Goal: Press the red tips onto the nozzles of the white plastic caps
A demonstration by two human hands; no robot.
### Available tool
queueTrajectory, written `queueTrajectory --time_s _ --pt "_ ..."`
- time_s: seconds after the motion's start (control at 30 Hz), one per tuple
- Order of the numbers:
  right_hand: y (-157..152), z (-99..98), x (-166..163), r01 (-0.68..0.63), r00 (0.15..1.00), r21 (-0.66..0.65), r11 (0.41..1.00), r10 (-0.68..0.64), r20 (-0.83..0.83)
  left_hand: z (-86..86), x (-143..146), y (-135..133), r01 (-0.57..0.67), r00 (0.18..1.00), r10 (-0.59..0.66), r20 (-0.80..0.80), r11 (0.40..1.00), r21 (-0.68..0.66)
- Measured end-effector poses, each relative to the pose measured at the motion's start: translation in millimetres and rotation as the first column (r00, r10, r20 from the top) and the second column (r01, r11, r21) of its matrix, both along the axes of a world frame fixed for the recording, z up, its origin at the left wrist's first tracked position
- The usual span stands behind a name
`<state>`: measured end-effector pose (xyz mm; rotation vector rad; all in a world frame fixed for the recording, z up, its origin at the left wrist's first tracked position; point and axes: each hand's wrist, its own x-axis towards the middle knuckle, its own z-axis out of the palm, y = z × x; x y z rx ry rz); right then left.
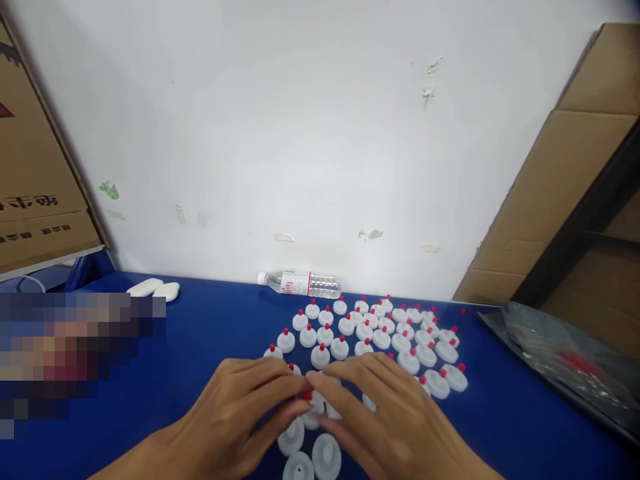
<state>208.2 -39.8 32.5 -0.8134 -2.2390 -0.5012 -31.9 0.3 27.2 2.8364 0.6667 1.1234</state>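
Note:
My left hand (240,407) and my right hand (385,413) meet over the near edge of a blue table (210,347). Their fingertips pinch together on a small white cap with a red tip (307,396). Several white round caps with red tips (380,333) stand in rows just beyond my fingers. A few white caps without red tips (313,457) lie below my hands, nearest to me.
A clear water bottle (303,283) lies on its side at the wall. Two white oval objects (153,289) rest at the back left. Cardboard boxes (35,173) stand left and right (565,180). A grey plastic bag (565,353) lies at right.

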Motion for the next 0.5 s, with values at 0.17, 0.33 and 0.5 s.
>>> queueTrajectory --time_s 0.17,0.33,0.5 --pt "9.3 -0.5 16.0 0.111 0.991 -0.047 0.993 -0.114 -0.071 17.2 -18.5 25.8 -0.113 0.991 0.106 -0.078 0.989 -0.093" --pt "18.9 -5.5 30.2 0.157 0.983 -0.176 0.972 -0.172 -0.07 38.2 -28.4 36.9 -0.222 0.935 0.076 -0.346 0.887 -0.405" --pt "20.2 -9.4 30.3 0.195 0.979 -0.217 0.957 -0.203 -0.017 41.8 -41.8 38.1 -0.3 0.875 -0.041 -0.482 0.736 -0.607"
